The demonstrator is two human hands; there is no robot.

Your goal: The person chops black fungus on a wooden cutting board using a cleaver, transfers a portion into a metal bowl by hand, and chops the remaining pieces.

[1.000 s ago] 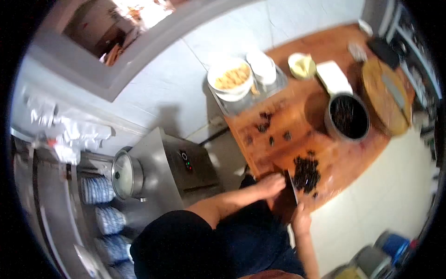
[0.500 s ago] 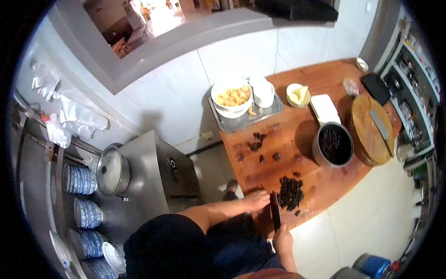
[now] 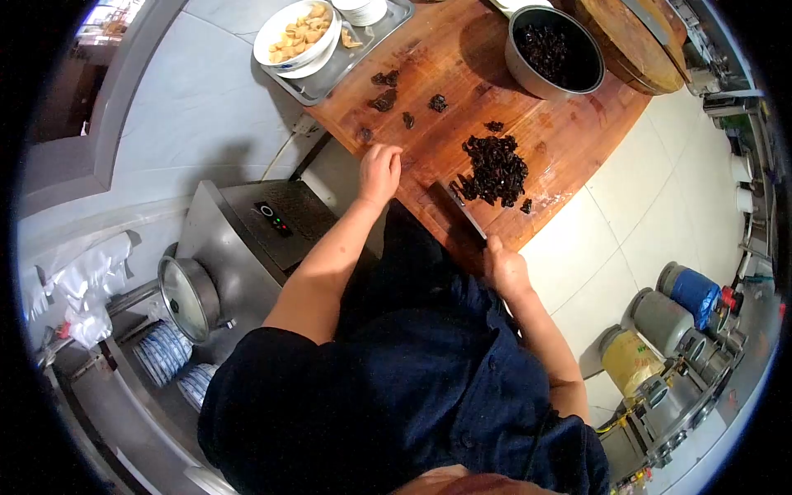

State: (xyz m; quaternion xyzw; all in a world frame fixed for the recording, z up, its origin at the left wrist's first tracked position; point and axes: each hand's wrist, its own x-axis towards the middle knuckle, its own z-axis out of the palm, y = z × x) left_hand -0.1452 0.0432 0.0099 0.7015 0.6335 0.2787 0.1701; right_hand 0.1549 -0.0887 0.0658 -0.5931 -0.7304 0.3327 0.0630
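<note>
My right hand (image 3: pixel 505 268) grips the handle of a kitchen knife (image 3: pixel 469 216) at the near edge of the wooden table. The blade stands on edge against the left side of a pile of chopped black wood ear fungus (image 3: pixel 495 171). My left hand (image 3: pixel 381 175) is over the table's left edge, its fingers curled together and nothing visible in them. Beyond it lie several loose dark pieces (image 3: pixel 384 101) of the same fungus. A deep metal pot (image 3: pixel 528 76) behind the pile holds more of it.
A round chopping board (image 3: pixel 627 49) with another knife (image 3: pixel 648 23) lies at the far right. At the far left a metal tray (image 3: pixel 318 91) bears a white bowl (image 3: pixel 262 37) of yellowish chunks. A steel cabinet (image 3: pixel 223 223) stands left; gas cylinders (image 3: pixel 664 318) stand on the floor right.
My left hand has moved away from the knife blade, leftward and forward along the table edge. The knife stays in my right hand beside the pile. The view has tilted down and turned.
</note>
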